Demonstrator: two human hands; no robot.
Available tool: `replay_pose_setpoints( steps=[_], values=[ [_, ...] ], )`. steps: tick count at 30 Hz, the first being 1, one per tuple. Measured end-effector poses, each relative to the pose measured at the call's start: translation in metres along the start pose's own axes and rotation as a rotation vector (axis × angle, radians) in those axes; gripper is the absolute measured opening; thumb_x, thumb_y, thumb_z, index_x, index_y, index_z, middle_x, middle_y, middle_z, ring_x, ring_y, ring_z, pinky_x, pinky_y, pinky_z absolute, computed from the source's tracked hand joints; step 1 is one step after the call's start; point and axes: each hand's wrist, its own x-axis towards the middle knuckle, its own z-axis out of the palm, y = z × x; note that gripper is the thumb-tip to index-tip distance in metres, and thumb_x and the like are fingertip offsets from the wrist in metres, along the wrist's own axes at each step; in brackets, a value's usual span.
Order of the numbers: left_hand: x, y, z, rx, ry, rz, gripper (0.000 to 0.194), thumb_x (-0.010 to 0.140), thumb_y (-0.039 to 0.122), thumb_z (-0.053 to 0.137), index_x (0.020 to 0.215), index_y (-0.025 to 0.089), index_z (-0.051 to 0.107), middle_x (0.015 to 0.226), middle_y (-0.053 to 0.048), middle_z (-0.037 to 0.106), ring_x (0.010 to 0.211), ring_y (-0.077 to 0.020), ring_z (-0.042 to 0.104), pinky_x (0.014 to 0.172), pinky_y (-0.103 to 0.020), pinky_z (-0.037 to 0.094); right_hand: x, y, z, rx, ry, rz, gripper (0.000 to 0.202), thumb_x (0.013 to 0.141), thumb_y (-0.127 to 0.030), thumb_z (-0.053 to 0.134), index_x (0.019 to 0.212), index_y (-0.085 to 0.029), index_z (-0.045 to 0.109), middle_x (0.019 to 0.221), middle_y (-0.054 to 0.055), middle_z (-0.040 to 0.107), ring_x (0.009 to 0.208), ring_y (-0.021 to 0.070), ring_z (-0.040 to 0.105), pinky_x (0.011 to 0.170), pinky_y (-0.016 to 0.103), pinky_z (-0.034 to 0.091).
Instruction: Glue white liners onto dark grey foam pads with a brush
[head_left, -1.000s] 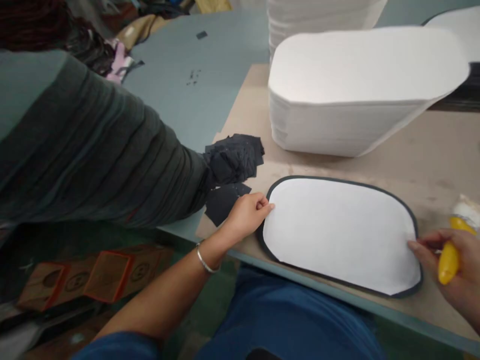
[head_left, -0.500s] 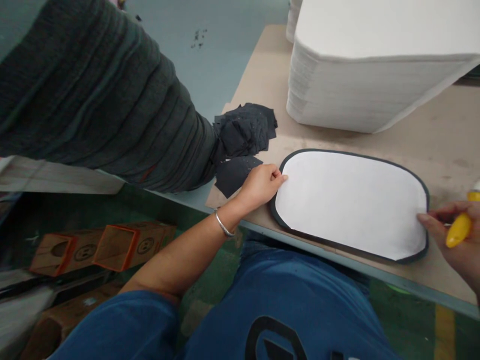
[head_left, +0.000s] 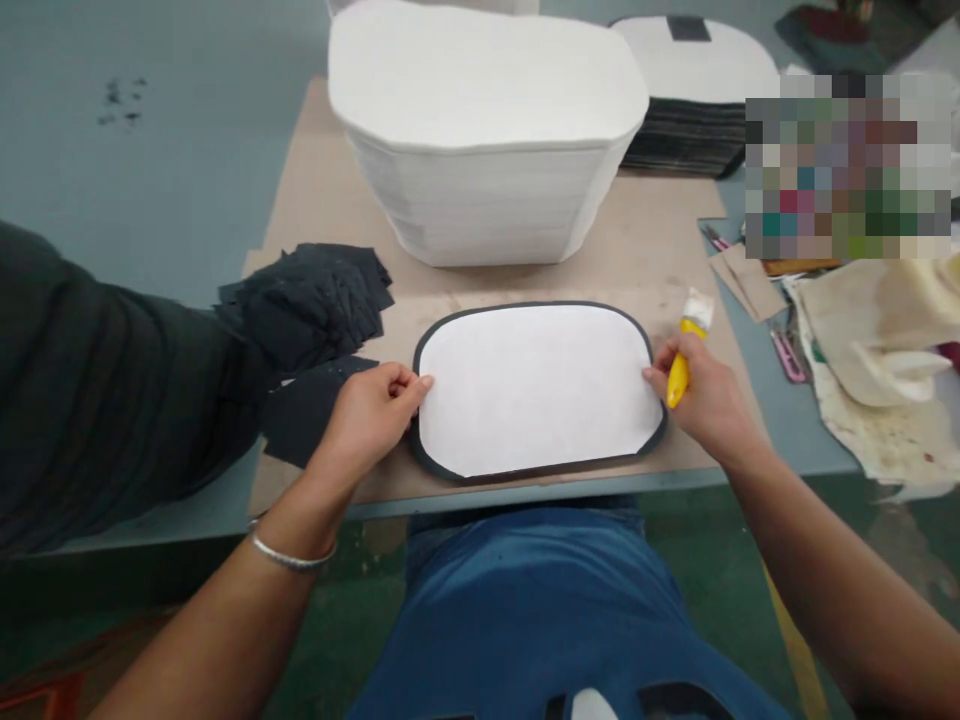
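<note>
A white sheet with rounded corners lies on a slightly larger dark piece, whose border shows all round it. My left hand is closed, thumb and fingers pinching the left edge of the white sheet. A silver bangle circles that wrist. At the right edge my right hand is closed around a yellow-handled paintbrush, its whitish bristles pointing up and away. The thumb and fingertip of the same hand touch the sheet's right edge; whether they pinch it I cannot tell.
A tall stack of white sheets stands behind. Further right is a stack of black-edged pieces. Loose dark patches and a tall dark stack are at left. Pink-handled cutters and stained cloth lie right.
The view has swung to the right, bringing my whole right hand and the right side of the table into sight. Both hands stay at the sheet's two ends.
</note>
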Motion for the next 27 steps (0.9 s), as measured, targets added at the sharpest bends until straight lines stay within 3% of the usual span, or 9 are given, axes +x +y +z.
replay_pose_setpoints(
  steps=[3,6,9,12,14,16,20,27],
  values=[
    [-0.002,0.003,-0.003,0.077,-0.006,-0.007,0.035,0.084,0.054,0.058,0.072,0.021,0.058,0.059,0.001,0.059,0.054,-0.017,0.055,0.055,-0.027,0.038,-0.001,-0.002,0.0,0.029,-0.004,0.022,0.02,0.085,-0.04,0.059,0.093,-0.024,0.048,0.084,0.003,0.062,0.069,0.0191,0.058,0.067,0.03,0.041],
    [-0.005,0.01,-0.011,0.305,0.009,0.009,0.035,0.087,0.054,0.057,0.071,0.022,0.055,0.061,0.0,0.059,0.058,-0.0191,0.056,0.057,-0.029,0.036,-0.002,-0.004,0.002,0.053,-0.019,0.054,0.019,0.084,-0.039,0.058,0.094,-0.024,0.05,0.085,0.004,0.063,0.071,0.02,0.059,0.067,0.03,0.041],
    [-0.009,0.026,-0.016,0.525,0.136,0.024,0.033,0.09,0.055,0.057,0.085,0.023,0.058,0.074,-0.003,0.065,0.068,-0.0241,0.062,0.06,-0.032,0.041,-0.002,-0.004,0.005,0.077,-0.026,0.057,0.018,0.085,-0.039,0.055,0.093,-0.024,0.05,0.084,0.004,0.063,0.07,0.0201,0.059,0.067,0.031,0.041],
    [-0.01,0.047,-0.002,0.571,0.275,0.306,0.035,0.098,0.049,0.048,0.106,0.018,0.06,0.106,-0.013,0.069,0.101,-0.0312,0.067,0.083,-0.041,0.054,-0.001,-0.004,0.008,0.085,-0.014,0.045,0.016,0.086,-0.039,0.053,0.093,-0.024,0.049,0.083,0.004,0.063,0.068,0.02,0.059,0.067,0.032,0.041],
    [-0.009,0.06,0.017,0.569,0.234,0.548,0.037,0.102,0.042,0.044,0.12,0.014,0.059,0.132,-0.02,0.062,0.128,-0.0335,0.058,0.105,-0.047,0.05,-0.001,-0.004,0.009,0.092,-0.013,0.043,0.016,0.086,-0.039,0.052,0.093,-0.024,0.05,0.083,0.003,0.063,0.068,0.0198,0.059,0.066,0.032,0.042],
    [-0.007,0.068,0.037,0.6,0.134,0.672,0.042,0.103,0.038,0.047,0.135,0.013,0.055,0.153,-0.02,0.05,0.145,-0.0338,0.044,0.118,-0.052,0.041,-0.002,-0.003,0.009,0.103,-0.017,0.048,0.016,0.087,-0.039,0.053,0.093,-0.024,0.05,0.081,0.003,0.062,0.066,0.0194,0.059,0.064,0.031,0.042],
    [-0.003,0.071,0.06,0.737,0.03,0.662,0.053,0.103,0.039,0.052,0.151,0.018,0.045,0.165,-0.016,0.036,0.155,-0.0351,0.029,0.123,-0.065,0.03,-0.003,-0.001,0.008,0.133,-0.029,0.07,0.016,0.088,-0.038,0.054,0.094,-0.024,0.05,0.08,0.001,0.063,0.066,0.0188,0.06,0.063,0.03,0.043],
    [-0.004,0.065,0.059,0.789,0.024,0.652,0.06,0.103,0.043,0.052,0.156,0.016,0.041,0.167,-0.017,0.03,0.155,-0.0355,0.028,0.121,-0.068,0.031,-0.004,0.005,0.009,0.198,-0.075,0.067,0.014,0.09,-0.036,0.056,0.096,-0.026,0.048,0.083,0.001,0.063,0.072,0.0197,0.062,0.068,0.032,0.047]
  ],
)
